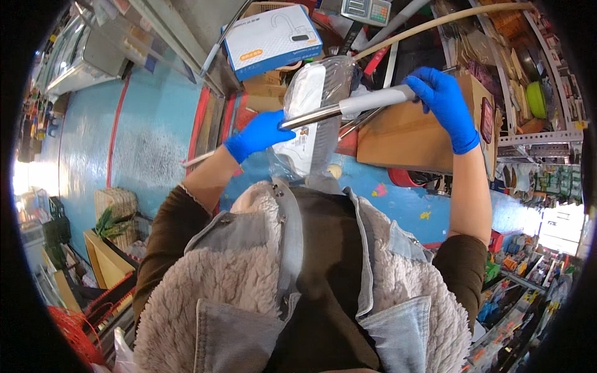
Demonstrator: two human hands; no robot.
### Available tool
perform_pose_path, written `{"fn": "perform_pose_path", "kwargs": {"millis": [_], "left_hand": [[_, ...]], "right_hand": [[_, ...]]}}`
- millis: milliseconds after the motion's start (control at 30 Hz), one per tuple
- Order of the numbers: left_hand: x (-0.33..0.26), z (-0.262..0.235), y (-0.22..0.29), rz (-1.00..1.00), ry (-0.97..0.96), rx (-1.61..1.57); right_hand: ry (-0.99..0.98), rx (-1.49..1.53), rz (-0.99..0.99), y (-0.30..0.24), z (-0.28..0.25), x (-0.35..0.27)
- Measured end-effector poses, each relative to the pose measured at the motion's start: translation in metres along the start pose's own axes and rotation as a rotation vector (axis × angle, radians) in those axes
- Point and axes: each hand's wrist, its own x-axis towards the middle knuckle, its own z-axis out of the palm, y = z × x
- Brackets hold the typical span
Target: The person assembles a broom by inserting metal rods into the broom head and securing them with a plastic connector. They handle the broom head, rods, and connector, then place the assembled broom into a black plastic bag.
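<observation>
Across my chest runs a shiny metal pole with a pale grey sleeve on its right part. My left hand, in a blue glove, is closed round the bare metal end. At the other end, my gloved right hand grips the darker tip beyond the sleeve with bent fingers. Behind the pole is a long white head with grey bristles or fringe, wrapped in clear plastic; its exact kind I cannot tell. The pole crosses in front of it, and whether the two are joined is unclear.
A blue-and-white box lies ahead, near a digital scale. A large cardboard carton stands below my right hand. Metal shelving with goods lines the right. A potted plant is low on the left.
</observation>
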Motion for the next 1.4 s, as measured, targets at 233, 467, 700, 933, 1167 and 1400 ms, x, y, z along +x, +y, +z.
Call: {"fn": "perform_pose_path", "kwargs": {"millis": [233,467,700,933,1167,1400], "left_hand": [[-0.018,-0.016,-0.008,0.084,-0.091,0.331],[-0.019,-0.005,-0.013,0.188,-0.198,0.435],[-0.022,0.0,-0.001,0.316,-0.314,0.623],[-0.03,0.008,-0.005,0.267,-0.231,0.579],[-0.045,0.029,-0.014,0.225,-0.16,0.536],[-0.046,0.002,-0.073,0.327,0.201,0.603]], "right_hand": [[-0.257,-0.339,-0.234,0.012,0.043,-0.054],[-0.201,-0.776,-0.5,0.022,0.101,-0.093],[-0.983,0.833,0.861,0.05,0.141,-0.113],[-0.455,-0.235,-0.075,0.03,0.18,-0.097],[-0.845,0.366,0.305,0.015,0.218,-0.069],[-0.271,-0.508,-0.214,0.042,0.198,-0.062]]}}
